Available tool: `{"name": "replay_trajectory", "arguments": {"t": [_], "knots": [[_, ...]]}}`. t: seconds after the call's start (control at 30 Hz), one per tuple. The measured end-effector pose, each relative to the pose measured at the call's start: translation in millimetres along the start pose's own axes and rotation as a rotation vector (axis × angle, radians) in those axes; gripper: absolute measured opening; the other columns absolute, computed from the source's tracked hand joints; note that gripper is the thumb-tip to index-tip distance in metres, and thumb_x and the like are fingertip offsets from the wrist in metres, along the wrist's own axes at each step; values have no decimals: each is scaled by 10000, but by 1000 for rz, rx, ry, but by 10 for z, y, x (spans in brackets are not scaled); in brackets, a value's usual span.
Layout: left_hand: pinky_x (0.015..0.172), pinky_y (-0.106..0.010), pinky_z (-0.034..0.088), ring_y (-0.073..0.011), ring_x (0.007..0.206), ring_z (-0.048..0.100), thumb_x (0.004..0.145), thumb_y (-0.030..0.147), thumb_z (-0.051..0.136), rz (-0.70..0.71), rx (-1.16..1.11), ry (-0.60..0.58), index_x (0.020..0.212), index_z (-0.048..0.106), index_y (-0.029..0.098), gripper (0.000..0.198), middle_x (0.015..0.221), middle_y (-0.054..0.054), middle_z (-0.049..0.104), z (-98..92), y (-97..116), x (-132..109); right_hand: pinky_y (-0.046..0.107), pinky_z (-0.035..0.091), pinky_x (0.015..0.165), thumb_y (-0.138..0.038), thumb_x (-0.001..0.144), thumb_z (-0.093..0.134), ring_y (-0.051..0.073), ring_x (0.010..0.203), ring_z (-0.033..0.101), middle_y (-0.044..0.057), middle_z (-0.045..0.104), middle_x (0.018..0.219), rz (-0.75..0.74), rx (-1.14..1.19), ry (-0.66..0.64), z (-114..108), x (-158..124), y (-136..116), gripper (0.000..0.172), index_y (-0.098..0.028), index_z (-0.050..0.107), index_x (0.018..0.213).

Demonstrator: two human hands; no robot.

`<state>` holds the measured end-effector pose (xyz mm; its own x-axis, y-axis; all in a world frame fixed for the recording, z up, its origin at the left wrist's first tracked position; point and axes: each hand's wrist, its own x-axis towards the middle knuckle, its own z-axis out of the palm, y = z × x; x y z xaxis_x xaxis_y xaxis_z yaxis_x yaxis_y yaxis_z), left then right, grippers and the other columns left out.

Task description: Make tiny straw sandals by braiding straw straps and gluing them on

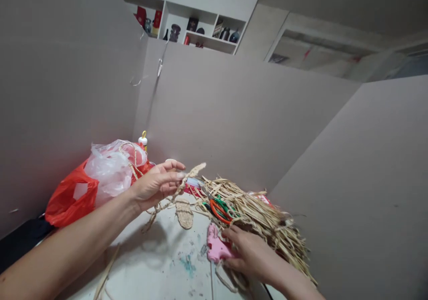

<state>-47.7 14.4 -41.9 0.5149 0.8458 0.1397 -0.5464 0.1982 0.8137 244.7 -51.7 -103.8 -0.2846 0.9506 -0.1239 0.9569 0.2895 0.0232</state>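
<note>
1. Head-worn camera faces forward and down, tilted, over the white paint-stained tabletop (pixel 150 260)
2. Bare left hand (pixel 158 184) and bare right hand (pixel 245 252) appear near, below centre
3. Flat grey partition (pixel 220 117) stands farther, white open shelving (pixel 162 19) farthest

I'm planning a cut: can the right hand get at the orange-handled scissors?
Likely yes: the orange-handled scissors lie near the right hand, handles exposed, though it touches the pink glue gun.

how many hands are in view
2: the left hand holds a braided straw strip, and the right hand is on the pink glue gun. No other hands show.
</note>
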Motion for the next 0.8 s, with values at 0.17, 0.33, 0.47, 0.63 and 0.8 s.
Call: {"name": "replay_trajectory", "arguments": {"t": [0.17,0.33,0.47,0.63,0.8], "knots": [[581,-202,452,-79,600,576,679,132,785,-104,57,-65,891,608,144,276,756,-17,643,88,-105,-35,296,483,638,-275,932,486,181,719,623,71,671,848,-207,269,495,-742,-224,-172,180,-206,648,894],[570,-236,439,-98,562,571,676,145,772,-188,144,-229,902,563,176,309,700,-9,654,128,-203,-90,230,465,559,-287,919,561,129,655,593,24,675,808,-424,415,558,-1372,-264,-553,133,-221,670,882],[528,-215,417,-86,529,557,665,120,748,-244,173,-341,835,521,183,291,679,1,643,186,-263,-142,235,474,585,-345,849,660,123,632,562,2,684,805,-481,382,177,-1510,-106,-652,253,-217,714,1061],[507,-195,398,-81,523,570,630,110,751,-316,201,-375,780,489,186,311,691,3,658,243,-301,-163,187,421,509,-251,787,733,92,542,531,-31,641,641,-413,532,-232,-1438,-7,-585,233,-157,755,999],[502,-187,383,-76,518,558,618,124,752,-348,220,-384,771,486,188,314,675,5,662,257,-376,-169,192,441,514,-242,836,666,76,474,532,-39,609,595,-333,763,-406,-1186,-6,-519,150,-160,750,930]]}}
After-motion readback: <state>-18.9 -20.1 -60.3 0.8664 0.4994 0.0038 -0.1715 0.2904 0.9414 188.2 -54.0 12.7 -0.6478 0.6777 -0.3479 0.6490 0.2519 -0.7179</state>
